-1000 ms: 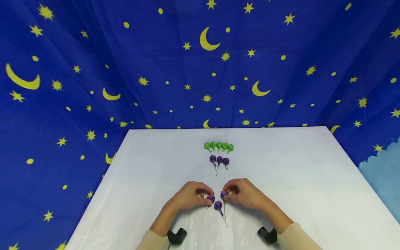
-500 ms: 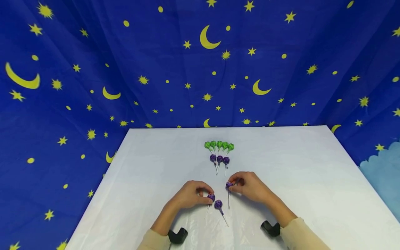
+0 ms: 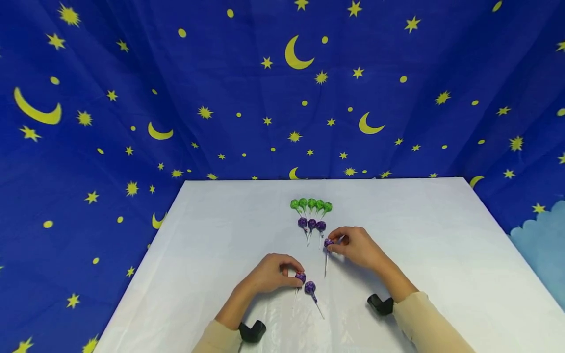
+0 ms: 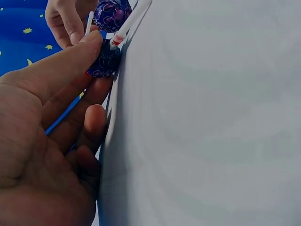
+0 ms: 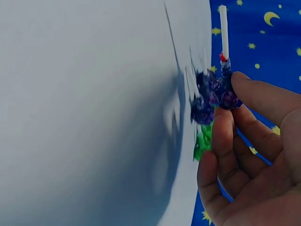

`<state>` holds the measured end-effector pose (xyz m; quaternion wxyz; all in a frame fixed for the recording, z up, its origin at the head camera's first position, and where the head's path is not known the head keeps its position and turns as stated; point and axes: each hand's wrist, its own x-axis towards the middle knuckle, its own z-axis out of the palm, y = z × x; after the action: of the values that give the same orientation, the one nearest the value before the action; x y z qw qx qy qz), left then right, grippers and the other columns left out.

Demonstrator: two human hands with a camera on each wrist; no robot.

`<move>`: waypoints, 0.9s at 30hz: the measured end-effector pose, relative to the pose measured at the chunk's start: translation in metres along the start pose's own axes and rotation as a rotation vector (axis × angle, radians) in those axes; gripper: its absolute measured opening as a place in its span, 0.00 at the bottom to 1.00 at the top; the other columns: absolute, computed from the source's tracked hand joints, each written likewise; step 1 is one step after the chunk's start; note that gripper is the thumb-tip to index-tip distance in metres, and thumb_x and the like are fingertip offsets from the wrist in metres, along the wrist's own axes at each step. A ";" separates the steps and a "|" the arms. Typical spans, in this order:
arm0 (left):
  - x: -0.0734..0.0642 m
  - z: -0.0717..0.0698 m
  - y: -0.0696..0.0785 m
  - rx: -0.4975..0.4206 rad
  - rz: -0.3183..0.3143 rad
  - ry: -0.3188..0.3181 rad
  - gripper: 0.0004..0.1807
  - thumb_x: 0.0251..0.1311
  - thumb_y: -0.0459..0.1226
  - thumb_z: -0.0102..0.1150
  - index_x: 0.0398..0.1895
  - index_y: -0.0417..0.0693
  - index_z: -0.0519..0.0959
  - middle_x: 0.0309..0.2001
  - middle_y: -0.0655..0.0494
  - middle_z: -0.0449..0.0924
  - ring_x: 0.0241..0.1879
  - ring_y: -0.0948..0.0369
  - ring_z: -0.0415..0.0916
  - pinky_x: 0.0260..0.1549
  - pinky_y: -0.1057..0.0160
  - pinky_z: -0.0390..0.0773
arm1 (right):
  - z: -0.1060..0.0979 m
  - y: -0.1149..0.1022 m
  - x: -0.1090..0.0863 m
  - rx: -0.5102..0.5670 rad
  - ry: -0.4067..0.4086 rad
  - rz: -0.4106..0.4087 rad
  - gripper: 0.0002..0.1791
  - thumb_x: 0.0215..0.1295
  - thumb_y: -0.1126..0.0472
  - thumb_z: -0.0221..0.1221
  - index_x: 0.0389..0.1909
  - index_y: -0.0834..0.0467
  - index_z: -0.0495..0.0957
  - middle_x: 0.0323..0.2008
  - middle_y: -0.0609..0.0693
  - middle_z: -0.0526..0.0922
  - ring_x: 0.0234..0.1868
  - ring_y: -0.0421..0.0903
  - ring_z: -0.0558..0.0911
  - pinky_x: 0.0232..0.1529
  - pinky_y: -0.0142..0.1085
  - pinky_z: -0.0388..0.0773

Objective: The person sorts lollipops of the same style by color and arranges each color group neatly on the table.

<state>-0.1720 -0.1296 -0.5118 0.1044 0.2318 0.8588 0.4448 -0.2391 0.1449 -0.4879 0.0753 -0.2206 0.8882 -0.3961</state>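
My left hand [image 3: 274, 273] pinches the purple-wrapped head of a lollipop [image 4: 105, 61] between thumb and fingers, low over the table. Just right of it lies another purple lollipop [image 3: 310, 288], its stick slanting toward me. Farther forward, my right hand [image 3: 358, 246] grips a purple lollipop [image 5: 227, 93] by its head; in the right wrist view a gap separates its stick from the table. Beyond that hand, three purple lollipops [image 3: 312, 224] lie side by side in a row. Behind them several green lollipops [image 3: 311, 203] are fanned out, heads away from me.
A white-covered table [image 3: 220, 220] bears everything. Blue cloth [image 3: 247, 88] with yellow moons and stars hangs behind and at the sides. Black wrist devices [image 3: 252, 332] sit under both forearms, next to beige sleeves [image 3: 430, 318].
My right hand has carried its lollipop forward and slightly right, up near the purple row. The left hand stays nearly in place, its lollipop's stick now pointing more directly toward me.
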 end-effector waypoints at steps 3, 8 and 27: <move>0.000 0.001 0.000 0.001 -0.011 0.002 0.12 0.49 0.44 0.74 0.38 0.57 0.86 0.27 0.69 0.79 0.23 0.67 0.71 0.26 0.67 0.70 | -0.004 0.005 0.006 -0.006 0.010 0.018 0.11 0.57 0.55 0.69 0.40 0.53 0.84 0.30 0.42 0.81 0.29 0.41 0.77 0.28 0.37 0.74; 0.000 0.002 -0.001 0.007 -0.035 0.009 0.12 0.49 0.45 0.74 0.38 0.58 0.86 0.28 0.69 0.79 0.23 0.68 0.71 0.27 0.67 0.70 | -0.008 0.012 0.017 -0.023 0.031 0.048 0.11 0.57 0.56 0.68 0.40 0.55 0.84 0.32 0.44 0.81 0.30 0.42 0.77 0.28 0.38 0.74; 0.000 0.001 -0.002 0.015 -0.071 0.005 0.12 0.49 0.46 0.74 0.38 0.61 0.85 0.28 0.69 0.80 0.23 0.67 0.71 0.27 0.67 0.70 | -0.005 0.021 0.047 -0.077 0.096 0.112 0.13 0.58 0.58 0.68 0.42 0.59 0.83 0.31 0.47 0.82 0.33 0.45 0.80 0.38 0.44 0.74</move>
<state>-0.1722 -0.1298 -0.5145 0.1164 0.2010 0.8700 0.4349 -0.2901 0.1397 -0.4982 0.0463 -0.1543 0.9162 -0.3668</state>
